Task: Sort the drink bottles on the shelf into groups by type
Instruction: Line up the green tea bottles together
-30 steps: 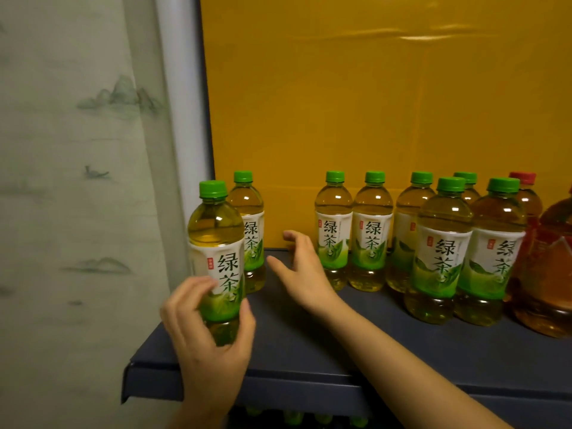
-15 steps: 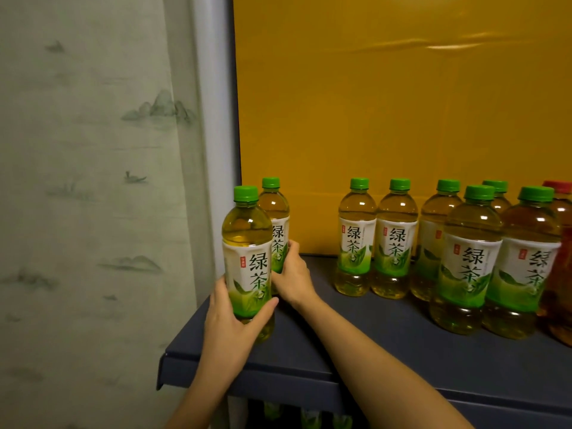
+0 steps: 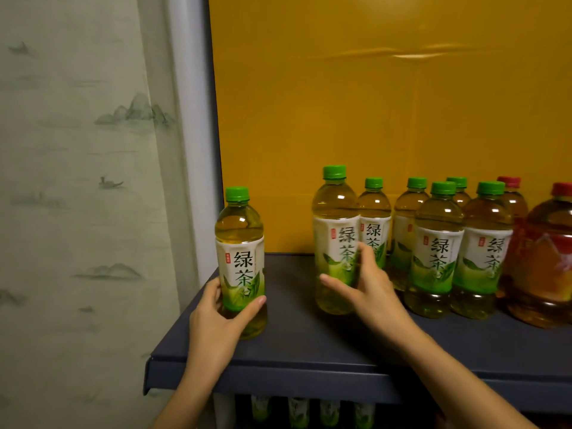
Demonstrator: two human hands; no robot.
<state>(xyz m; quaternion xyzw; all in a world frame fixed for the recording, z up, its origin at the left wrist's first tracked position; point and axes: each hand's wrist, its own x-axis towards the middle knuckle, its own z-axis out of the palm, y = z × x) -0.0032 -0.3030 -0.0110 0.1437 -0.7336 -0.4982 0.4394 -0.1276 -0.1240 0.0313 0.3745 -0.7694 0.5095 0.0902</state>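
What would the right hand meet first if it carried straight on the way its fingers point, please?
The green tea bottle directly ahead; the right hand seems to be gripping it, though blur leaves contact uncertain.

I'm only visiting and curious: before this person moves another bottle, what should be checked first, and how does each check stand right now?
1. Left hand grips the green-capped clear plastic green-tea bottle at the shelf's left front: ok.
2. That bottle stands upright: ok.
3. Right hand holds the second green-capped tea bottle beside the green row: ok.
4. Second bottle's base resting on the dark blue shelf: cannot tell.
5. Bare shelf between the two held bottles: ok.
6. Red-capped amber bottles sit together at the far right: ok.
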